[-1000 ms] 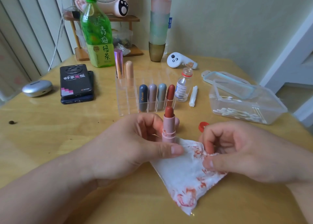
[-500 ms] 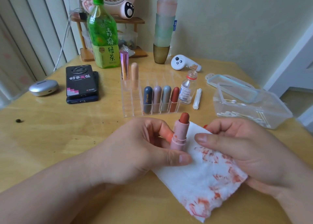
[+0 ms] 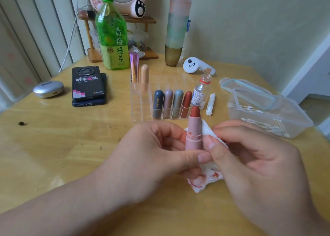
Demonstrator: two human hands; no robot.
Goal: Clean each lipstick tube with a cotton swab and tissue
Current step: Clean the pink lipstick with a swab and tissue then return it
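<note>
Head view, centre of the frame: the left hand (image 3: pixel 142 152) grips the pink lipstick tube (image 3: pixel 194 137) upright above the table (image 3: pixel 71 146), while the right hand (image 3: pixel 250 157), holding the stained tissue (image 3: pixel 205 179) flat a moment ago, now pinches it bunched against the tube's side, so wiping is probably starting.

The left hand (image 3: pixel 151 157) and right hand (image 3: pixel 259 164) are seen bare, with short, plain fingernails (image 3: pixel 202 157); both forearms (image 3: pixel 62 209) are shown uncovered to the frame's edge.
</note>
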